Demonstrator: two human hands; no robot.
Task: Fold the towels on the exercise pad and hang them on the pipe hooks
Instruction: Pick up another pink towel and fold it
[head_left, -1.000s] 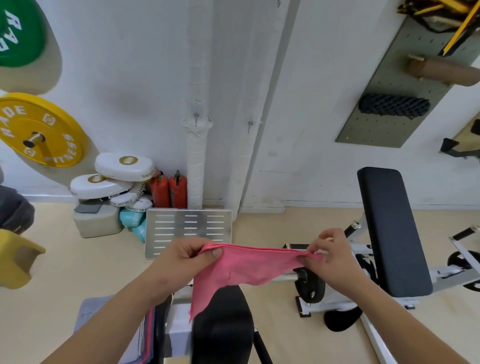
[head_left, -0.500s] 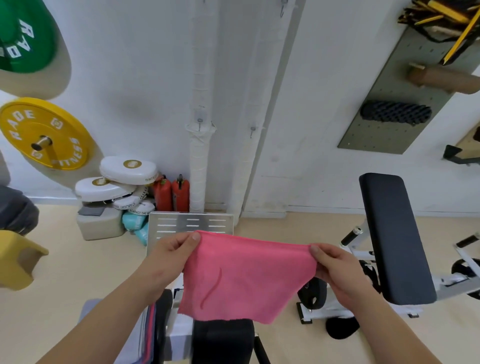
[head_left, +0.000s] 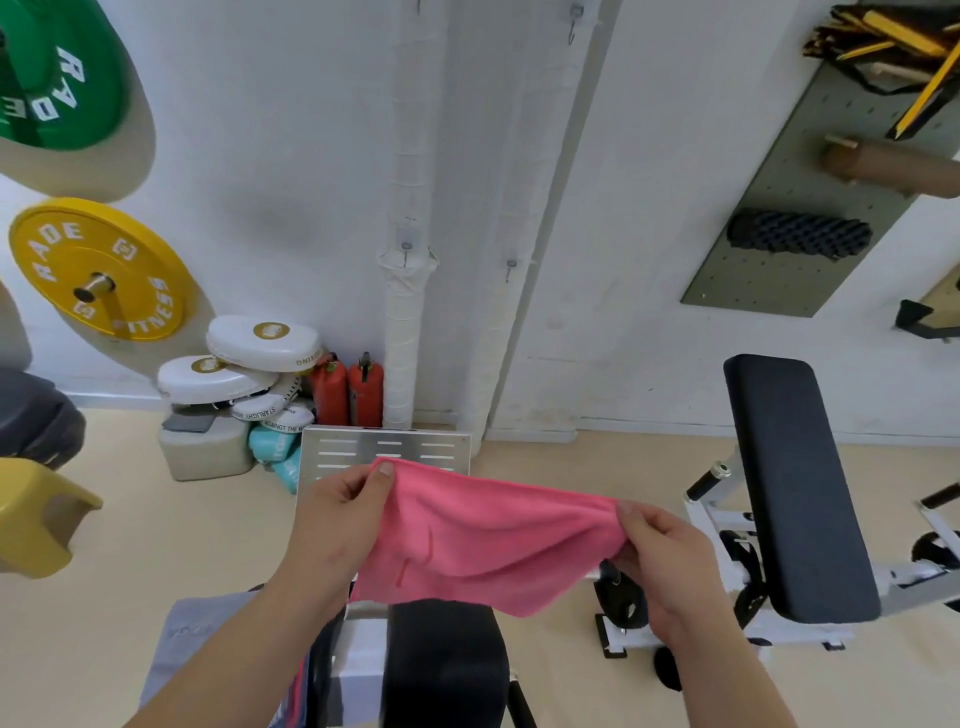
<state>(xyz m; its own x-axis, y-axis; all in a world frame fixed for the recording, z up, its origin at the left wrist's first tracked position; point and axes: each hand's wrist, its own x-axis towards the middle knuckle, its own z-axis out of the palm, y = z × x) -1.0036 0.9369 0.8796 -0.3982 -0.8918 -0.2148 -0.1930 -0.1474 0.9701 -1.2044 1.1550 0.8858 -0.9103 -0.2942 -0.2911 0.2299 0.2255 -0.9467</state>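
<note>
One towel: pink, held up in the air and stretched sideways, its lower edge hanging just over the top of the black exercise pad.
Left hand: pinches the towel's upper left corner, thumb pressed on the cloth against curled fingers.
Right hand: pinches the upper right corner, cloth bunched between thumb and curled fingers.
Grey cloth: lies at lower left beside the exercise pad, partly behind the left forearm.
Pipes: two, white and wrapped, running up the wall beyond the towel.
Hooks: small metal ones, one at mid-height on each pipe, a third near the top edge.
Surroundings: slotted metal plate and red fire extinguishers at the pipes' foot; yellow weight plate on the wall at left; black bench and pegboard at right.
</note>
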